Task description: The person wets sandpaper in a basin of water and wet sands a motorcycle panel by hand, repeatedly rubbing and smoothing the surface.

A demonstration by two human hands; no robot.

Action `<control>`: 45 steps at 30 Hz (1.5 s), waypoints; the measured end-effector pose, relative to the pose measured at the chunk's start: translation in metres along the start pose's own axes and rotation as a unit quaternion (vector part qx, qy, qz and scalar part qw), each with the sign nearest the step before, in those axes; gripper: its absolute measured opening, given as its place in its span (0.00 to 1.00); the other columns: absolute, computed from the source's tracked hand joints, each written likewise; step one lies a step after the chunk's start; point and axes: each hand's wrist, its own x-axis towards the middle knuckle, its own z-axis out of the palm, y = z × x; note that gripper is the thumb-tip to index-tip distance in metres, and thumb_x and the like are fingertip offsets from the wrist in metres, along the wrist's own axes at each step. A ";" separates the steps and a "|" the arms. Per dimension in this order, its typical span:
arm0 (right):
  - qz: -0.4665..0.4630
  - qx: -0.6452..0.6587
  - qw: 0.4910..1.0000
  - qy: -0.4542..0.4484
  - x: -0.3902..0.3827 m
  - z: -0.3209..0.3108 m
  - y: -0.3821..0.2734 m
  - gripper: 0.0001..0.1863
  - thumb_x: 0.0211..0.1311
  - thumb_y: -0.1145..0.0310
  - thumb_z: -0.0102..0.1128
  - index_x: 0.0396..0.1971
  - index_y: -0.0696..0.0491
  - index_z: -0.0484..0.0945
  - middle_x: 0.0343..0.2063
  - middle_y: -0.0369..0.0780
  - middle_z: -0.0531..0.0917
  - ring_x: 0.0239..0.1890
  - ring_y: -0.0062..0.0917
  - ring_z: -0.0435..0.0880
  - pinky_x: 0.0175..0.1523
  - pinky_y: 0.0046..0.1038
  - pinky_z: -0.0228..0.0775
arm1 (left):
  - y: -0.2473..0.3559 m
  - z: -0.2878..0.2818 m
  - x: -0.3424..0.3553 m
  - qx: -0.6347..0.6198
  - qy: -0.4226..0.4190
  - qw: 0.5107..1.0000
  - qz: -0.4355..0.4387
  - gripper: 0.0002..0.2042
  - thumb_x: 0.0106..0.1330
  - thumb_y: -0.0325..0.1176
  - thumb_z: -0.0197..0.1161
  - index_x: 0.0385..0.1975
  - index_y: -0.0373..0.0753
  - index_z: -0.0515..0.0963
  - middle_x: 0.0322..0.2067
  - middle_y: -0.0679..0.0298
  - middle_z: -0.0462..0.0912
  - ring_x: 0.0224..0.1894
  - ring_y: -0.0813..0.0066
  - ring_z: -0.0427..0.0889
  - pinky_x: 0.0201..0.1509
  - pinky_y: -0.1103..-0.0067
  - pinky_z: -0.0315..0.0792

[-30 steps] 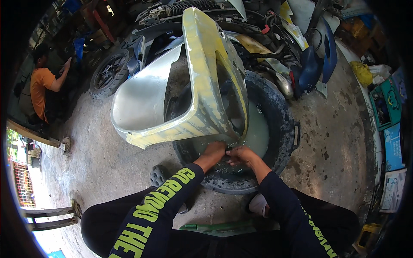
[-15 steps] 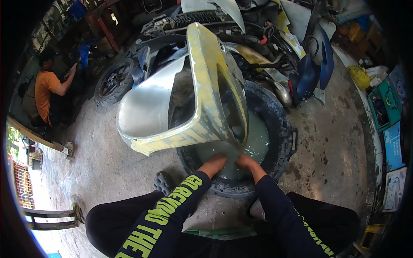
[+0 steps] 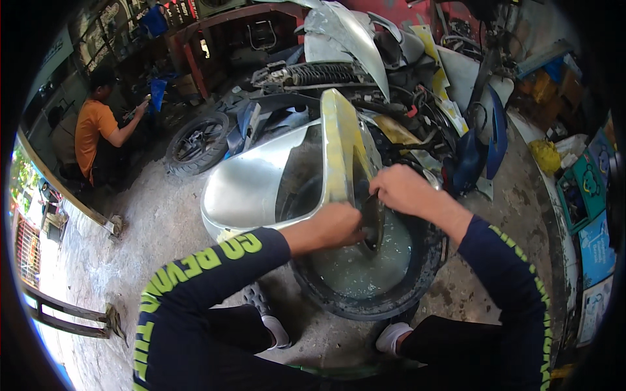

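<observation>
A motorcycle body panel (image 3: 339,118), silver with yellow patches and a large opening, rests over a black tub (image 3: 430,267) of cloudy water (image 3: 352,274). My left hand (image 3: 336,225) is closed at the panel's lower front part, above the water; what its fingers hold is hidden. My right hand (image 3: 398,189) is higher and farther right, its fingers bent together at the edge of the panel's narrow opening, over something dark that I cannot make out.
A person in orange (image 3: 94,133) crouches at the left. A loose wheel (image 3: 199,143), piled motorcycle parts (image 3: 332,75) and blue panels (image 3: 492,130) lie behind the tub. Green crates (image 3: 580,189) line the right side. A wooden rail (image 3: 68,313) stands at the lower left.
Both hands have risen out of the water to the panel, the right moving higher and rightward. The view has tilted up, so the panel and tub appear lower and farther right.
</observation>
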 end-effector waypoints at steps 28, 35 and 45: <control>-0.201 -0.164 0.928 0.267 0.114 -0.020 0.001 0.16 0.64 0.68 0.64 0.46 0.63 0.83 0.56 0.51 0.82 0.64 0.42 0.77 0.69 0.39 0.68 | -0.017 -0.021 0.043 -0.417 0.443 0.775 -0.171 0.25 0.55 0.32 0.75 0.50 0.30 0.74 0.40 0.46 0.87 0.45 0.56 0.88 0.51 0.68 0.78; -0.192 -0.193 0.921 0.280 0.117 -0.009 -0.010 0.16 0.66 0.65 0.62 0.45 0.63 0.84 0.52 0.51 0.84 0.60 0.44 0.80 0.66 0.42 0.70 | -0.024 -0.018 0.039 -0.434 0.457 0.764 -0.139 0.24 0.56 0.29 0.74 0.50 0.30 0.73 0.40 0.45 0.86 0.45 0.55 0.88 0.52 0.68 0.78; -0.158 -0.192 0.929 0.275 0.135 -0.019 -0.005 0.18 0.63 0.67 0.65 0.48 0.63 0.82 0.53 0.52 0.83 0.63 0.44 0.78 0.68 0.44 0.68 | -0.018 -0.010 0.050 -0.483 0.445 0.743 -0.128 0.28 0.56 0.28 0.74 0.56 0.29 0.70 0.44 0.45 0.85 0.49 0.59 0.87 0.55 0.69 0.76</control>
